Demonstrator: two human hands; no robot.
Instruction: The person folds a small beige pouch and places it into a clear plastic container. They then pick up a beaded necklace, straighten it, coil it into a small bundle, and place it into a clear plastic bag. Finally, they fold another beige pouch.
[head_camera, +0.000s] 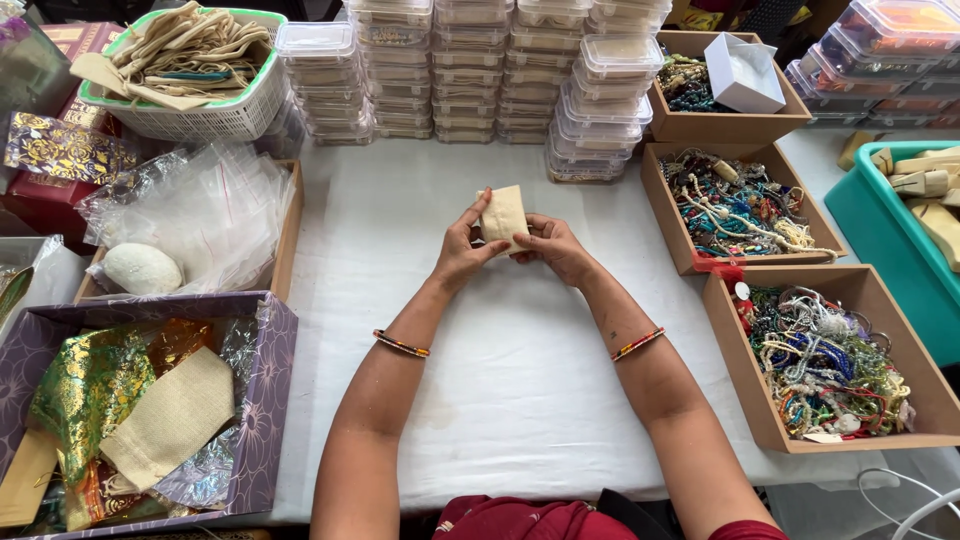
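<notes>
A small beige cloth pouch (503, 214) is held upright above the white table (520, 380), near its middle. My left hand (462, 248) grips the pouch's left side with thumb and fingers. Its lower right edge is pinched by my right hand (556, 247). Both wrists wear thin striped bangles.
Three brown boxes of beaded jewellery (740, 205) line the right side. Stacks of clear lidded containers (470, 70) stand at the back. At the left are a white basket of beige pouches (185, 70), a tray of clear plastic bags (205, 215) and a purple box of cloth bags (140, 410).
</notes>
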